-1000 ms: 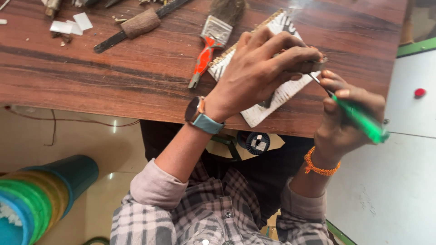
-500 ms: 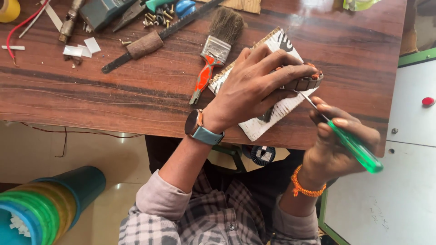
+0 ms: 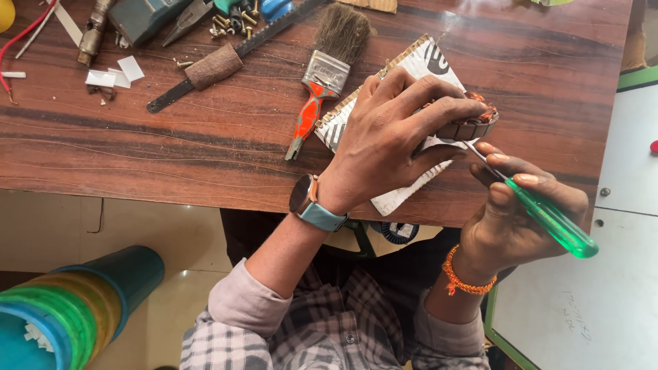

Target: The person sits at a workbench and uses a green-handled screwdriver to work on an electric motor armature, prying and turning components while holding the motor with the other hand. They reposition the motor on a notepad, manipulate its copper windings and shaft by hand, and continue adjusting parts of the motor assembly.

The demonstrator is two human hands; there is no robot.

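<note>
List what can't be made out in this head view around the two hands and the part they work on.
- Round metal part with copper windings: mostly covered by left hand.
- Tip of green-handled screwdriver: hidden where it meets the part; right hand covers its lower shaft.
- Printed cardboard sheet: middle hidden under the left hand.
- Grey tool: cut off by the top edge.

left hand (image 3: 391, 140) pins motor part (image 3: 473, 123) | right hand (image 3: 517, 219) grips screwdriver (image 3: 548, 216)
</note>
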